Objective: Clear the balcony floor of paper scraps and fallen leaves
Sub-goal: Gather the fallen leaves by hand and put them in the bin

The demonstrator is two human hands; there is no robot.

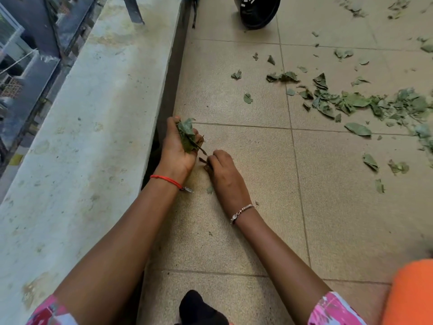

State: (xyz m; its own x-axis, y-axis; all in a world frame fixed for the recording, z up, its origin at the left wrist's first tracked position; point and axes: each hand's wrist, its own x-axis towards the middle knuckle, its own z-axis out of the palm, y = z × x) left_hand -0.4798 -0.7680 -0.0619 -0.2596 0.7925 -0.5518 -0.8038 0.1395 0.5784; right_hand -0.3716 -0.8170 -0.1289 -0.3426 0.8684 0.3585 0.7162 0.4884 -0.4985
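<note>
leaf bunch (186,134) gripped in upturned left hand (179,153); right hand (225,172) pinches its stem (203,151); loose leaves (356,102) scattered across floor (257,219) at right.

Both bare forearms are reaching forward and down, converging, with the hands nearly touching. The left hand (178,152) is lying palm up, fingers curling round a crumpled bunch of green leaves (187,136); a thin red thread band (166,179) is circling its wrist. The right hand (223,172) is facing knuckles up, just right of the left, its fingertips (212,158) pinching the end of a thin brown stem (202,150) sticking out of that bunch. A silver beaded bracelet (242,211) is sitting on the right wrist. Pink patterned short sleeves (332,310) are showing at both upper arms.
</note>
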